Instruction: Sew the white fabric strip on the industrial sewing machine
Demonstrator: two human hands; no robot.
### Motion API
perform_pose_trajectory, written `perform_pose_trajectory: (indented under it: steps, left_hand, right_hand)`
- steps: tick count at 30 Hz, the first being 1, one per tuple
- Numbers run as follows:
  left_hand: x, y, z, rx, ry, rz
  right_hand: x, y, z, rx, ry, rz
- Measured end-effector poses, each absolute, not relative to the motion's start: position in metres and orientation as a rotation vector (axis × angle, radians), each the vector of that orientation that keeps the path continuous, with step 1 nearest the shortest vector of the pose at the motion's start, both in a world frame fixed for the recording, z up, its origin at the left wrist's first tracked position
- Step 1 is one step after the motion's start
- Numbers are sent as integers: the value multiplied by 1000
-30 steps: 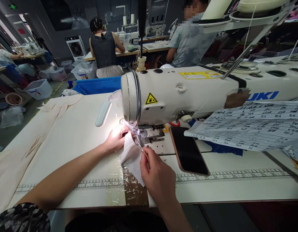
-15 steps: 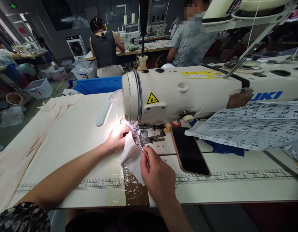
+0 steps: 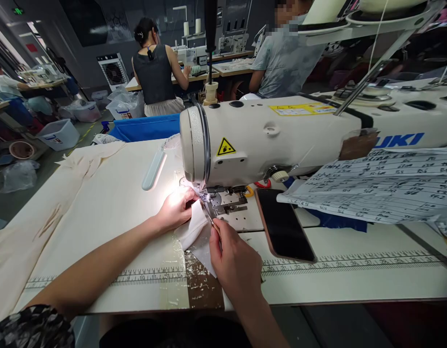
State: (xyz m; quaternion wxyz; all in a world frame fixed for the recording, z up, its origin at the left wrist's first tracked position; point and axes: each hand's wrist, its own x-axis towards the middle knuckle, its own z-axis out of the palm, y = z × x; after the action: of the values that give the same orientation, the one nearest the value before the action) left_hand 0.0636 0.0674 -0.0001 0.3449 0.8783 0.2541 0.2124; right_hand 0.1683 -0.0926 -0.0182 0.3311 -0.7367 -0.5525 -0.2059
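A small white piece of fabric (image 3: 196, 237) lies on the table under the needle of a white sewing machine (image 3: 281, 137). My left hand (image 3: 176, 209) presses on the fabric's far end beside the presser foot, lit by the machine's lamp. Closed fingers of my right hand (image 3: 236, 263) hold a thin metal tool (image 3: 209, 218) like tweezers, its tip pointing at the fabric near the needle plate (image 3: 227, 200).
A dark phone (image 3: 284, 226) lies right of the needle plate. Printed paper sheets (image 3: 386, 186) hang over the machine bed. Cream fabric (image 3: 38, 212) drapes at the table's left. A blue bin (image 3: 147, 128) stands behind. Other people sit at machines farther back.
The fabric's near end has bunched up slightly toward the needle. Both hands have barely shifted. The person in the dark top behind has turned a little.
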Motion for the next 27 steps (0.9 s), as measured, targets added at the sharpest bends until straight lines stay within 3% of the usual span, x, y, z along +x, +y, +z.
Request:
perform_pose_trajectory:
  steps: [17, 27]
  left_hand:
    - [64, 68, 0, 2220, 663, 542]
    - [66, 69, -9, 2529, 672, 611]
  right_hand:
    - [168, -94, -17, -1902, -1432, -578]
    - [167, -91, -18, -1956, -1447, -596]
